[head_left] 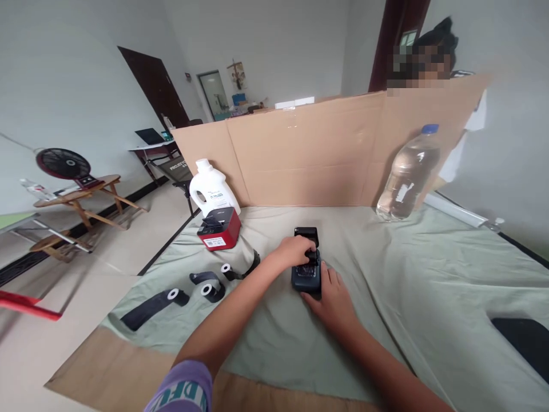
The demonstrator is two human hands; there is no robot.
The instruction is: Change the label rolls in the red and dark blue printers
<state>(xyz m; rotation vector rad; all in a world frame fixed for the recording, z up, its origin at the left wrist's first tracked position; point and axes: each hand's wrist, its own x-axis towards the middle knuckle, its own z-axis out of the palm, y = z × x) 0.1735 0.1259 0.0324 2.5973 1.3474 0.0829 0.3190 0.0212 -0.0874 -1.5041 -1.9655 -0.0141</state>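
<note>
A small dark printer [306,283] stands on the green cloth with its black lid [306,230] flipped up at the far side. My left hand [295,250] reaches into its open bay, fingers bent around what looks like a black paper roll [312,258], partly hidden by the fingers. Along the printer's right side and near corner, my right hand [335,292] grips the body, thumb at the front. Left of my left forearm lie several black rolls with white cores, among them a partly unrolled one [174,296] and a shorter one [212,292].
A red and black box-shaped device [219,229] sits at the back left before a white jug [212,189]. A large clear bottle with a blue cap [407,177] leans against the cardboard screen [300,157]. Beyond the screen is a person. A dark flat object [523,343] lies far right.
</note>
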